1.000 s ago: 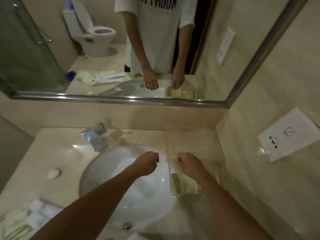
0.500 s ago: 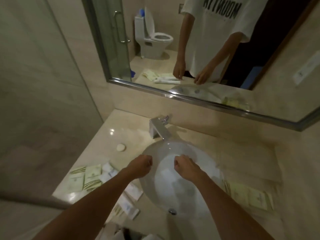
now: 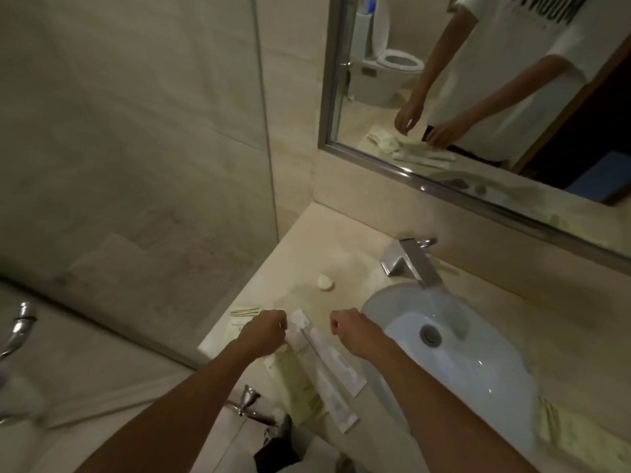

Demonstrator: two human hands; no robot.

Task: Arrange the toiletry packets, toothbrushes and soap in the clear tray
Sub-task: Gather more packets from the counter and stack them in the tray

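One head-worn wide-angle view looks steeply down, close over the counter (image 3: 341,254), tilted toward its left end.

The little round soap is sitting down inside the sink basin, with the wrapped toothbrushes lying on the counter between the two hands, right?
Not quite. In the head view the round soap sits on the counter, left of the sink basin and apart from it, not inside. The wrapped toothbrushes do lie on the counter between the left hand and right hand.

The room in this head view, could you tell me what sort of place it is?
Most likely a hotel bathroom. A basin with a chrome faucet is set in a stone counter under a wall mirror, which reflects a toilet. Wrapped toothbrushes and a small soap suggest guest supplies.
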